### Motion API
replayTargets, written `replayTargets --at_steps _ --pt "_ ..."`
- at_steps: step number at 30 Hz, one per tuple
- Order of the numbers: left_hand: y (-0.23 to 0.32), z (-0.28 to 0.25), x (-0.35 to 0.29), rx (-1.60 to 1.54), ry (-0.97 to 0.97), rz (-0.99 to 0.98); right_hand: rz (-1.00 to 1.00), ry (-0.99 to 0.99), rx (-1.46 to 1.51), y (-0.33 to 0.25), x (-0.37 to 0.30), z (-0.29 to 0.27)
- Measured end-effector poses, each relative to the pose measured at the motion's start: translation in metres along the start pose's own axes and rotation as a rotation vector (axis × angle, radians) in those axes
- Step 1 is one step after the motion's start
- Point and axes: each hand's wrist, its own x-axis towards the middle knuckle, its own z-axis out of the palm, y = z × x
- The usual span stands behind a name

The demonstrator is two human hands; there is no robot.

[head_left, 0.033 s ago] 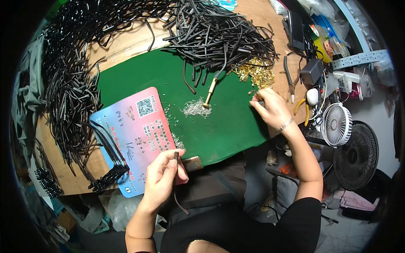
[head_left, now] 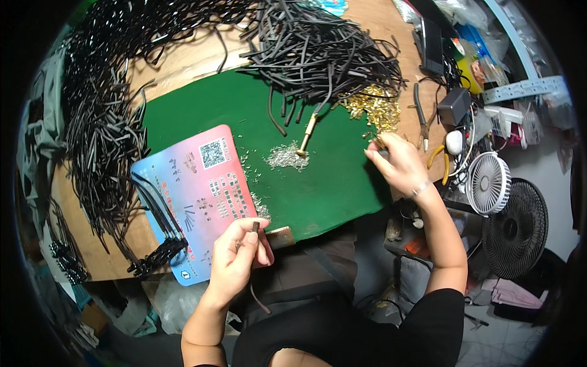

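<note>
A dark eyeglass temple (head_left: pixel 260 301) is pinched in my left hand (head_left: pixel 235 248), its curved end hanging down past the palm. The hand is over the lower right edge of a pink and blue printed mat (head_left: pixel 195 244). My right hand (head_left: pixel 397 159) is at the right side of the green mat (head_left: pixel 345 196), fingers drawn together just below a heap of small gold metal parts (head_left: pixel 380 110). Whatever those fingers hold, if anything, is too small to make out. Tiny silver pieces (head_left: pixel 287 156) lie heaped mid-mat beside a brass-coloured screwdriver (head_left: pixel 309 129).
A large heap of dark temples (head_left: pixel 318 49) lies at the back, with more temples (head_left: pixel 107 177) and black eyeglass frames (head_left: pixel 147 37) on the left. Pliers (head_left: pixel 420 116), yellow-handled cutters (head_left: pixel 445 164), a black adapter (head_left: pixel 454 105) and a white fan (head_left: pixel 489 182) are at the right.
The whole view has shifted slightly. My right hand has moved a little right and down beside the gold parts; my left hand keeps hold of the temple.
</note>
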Motion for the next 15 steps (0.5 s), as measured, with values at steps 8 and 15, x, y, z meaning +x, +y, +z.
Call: replayTargets --at_steps 8,15 --pt "-0.006 0.013 -0.006 0.104 -0.065 -0.136 -0.070 -0.613 0.682 -0.065 -0.009 0.048" --pt "0.006 -0.001 -0.016 -0.108 -0.171 -0.230 -0.238 -0.607 0.676 -0.094 -0.006 0.062"
